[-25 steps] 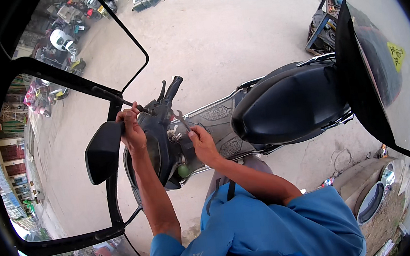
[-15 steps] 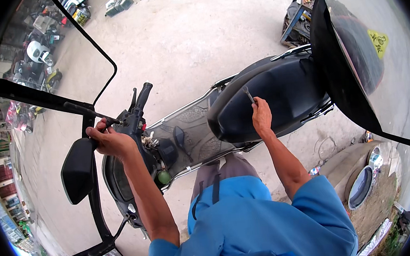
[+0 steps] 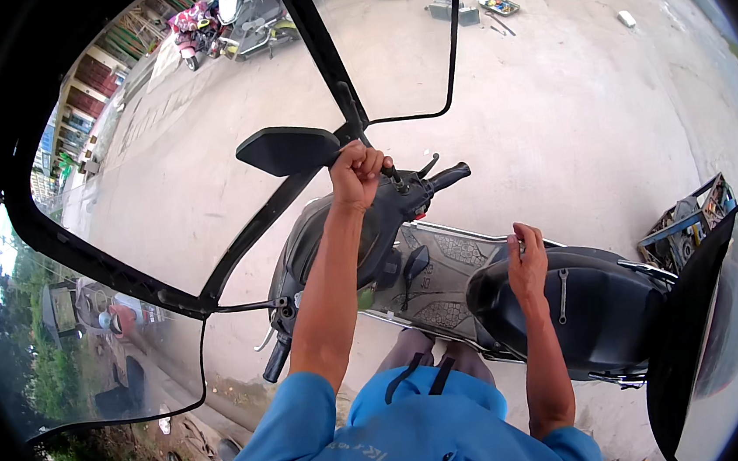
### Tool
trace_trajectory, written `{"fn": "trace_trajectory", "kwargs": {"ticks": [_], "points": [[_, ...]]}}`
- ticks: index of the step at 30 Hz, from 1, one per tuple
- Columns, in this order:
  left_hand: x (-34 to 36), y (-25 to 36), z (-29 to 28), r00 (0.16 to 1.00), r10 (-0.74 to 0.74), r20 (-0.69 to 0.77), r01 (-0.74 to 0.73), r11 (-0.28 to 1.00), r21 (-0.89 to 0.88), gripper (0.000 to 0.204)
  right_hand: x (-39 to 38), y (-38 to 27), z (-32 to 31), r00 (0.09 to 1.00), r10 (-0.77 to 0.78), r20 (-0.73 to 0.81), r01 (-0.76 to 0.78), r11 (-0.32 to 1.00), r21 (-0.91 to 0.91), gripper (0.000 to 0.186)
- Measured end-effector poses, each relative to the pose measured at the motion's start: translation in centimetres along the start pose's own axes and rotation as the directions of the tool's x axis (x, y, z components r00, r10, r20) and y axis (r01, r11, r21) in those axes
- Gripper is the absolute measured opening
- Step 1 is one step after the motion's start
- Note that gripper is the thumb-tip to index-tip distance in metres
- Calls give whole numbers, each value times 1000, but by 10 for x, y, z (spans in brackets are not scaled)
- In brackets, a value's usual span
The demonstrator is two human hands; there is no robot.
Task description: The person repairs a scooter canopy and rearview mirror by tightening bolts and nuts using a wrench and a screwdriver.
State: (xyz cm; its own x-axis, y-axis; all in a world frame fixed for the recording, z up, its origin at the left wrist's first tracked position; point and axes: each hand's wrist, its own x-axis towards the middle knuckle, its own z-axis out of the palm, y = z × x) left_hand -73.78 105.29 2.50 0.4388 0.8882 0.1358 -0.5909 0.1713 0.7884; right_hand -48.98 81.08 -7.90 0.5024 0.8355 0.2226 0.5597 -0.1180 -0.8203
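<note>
My left hand (image 3: 357, 175) is closed around the stem of a black rear-view mirror (image 3: 286, 151) by the scooter's handlebar (image 3: 416, 193). The stem's lower end is near the mount on the bar; I cannot tell whether it is seated there. My right hand (image 3: 527, 262) holds nothing, fingers extended and slightly apart, over the front of the black seat (image 3: 613, 332). A wrench (image 3: 564, 294) lies on the seat beside that hand. A second black mirror (image 3: 417, 262) rests on the footboard (image 3: 444, 287).
A clear windscreen with a black frame (image 3: 256, 249) stands ahead of the handlebar. Past the seat is a blue metal rack of tools and parts (image 3: 684, 225). Farther off are parked scooters (image 3: 254, 21) and an open toolbox (image 3: 455, 12). A black canopy edge (image 3: 695, 342) rises behind the seat.
My right hand has let go of the wrench, which now lies on the seat, and has moved toward the seat's front. My left hand stays on the mirror stem. The view has swung left.
</note>
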Motion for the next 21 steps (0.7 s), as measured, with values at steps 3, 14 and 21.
{"fn": "trace_trajectory", "kwargs": {"ticks": [3,14,21], "points": [[-6,6,-10,999,-46,-27,46,999,-15,33,52,-91,31,963,-259,81,242,954,174,23],[-48,58,37,637,465,-615,-269,881,388,89,146,-215,124,688,-357,632,236,933,271,45],[-34,82,25,725,407,-556,8,802,597,89,118,-196,156,864,-369,342,301,924,235,34]]}}
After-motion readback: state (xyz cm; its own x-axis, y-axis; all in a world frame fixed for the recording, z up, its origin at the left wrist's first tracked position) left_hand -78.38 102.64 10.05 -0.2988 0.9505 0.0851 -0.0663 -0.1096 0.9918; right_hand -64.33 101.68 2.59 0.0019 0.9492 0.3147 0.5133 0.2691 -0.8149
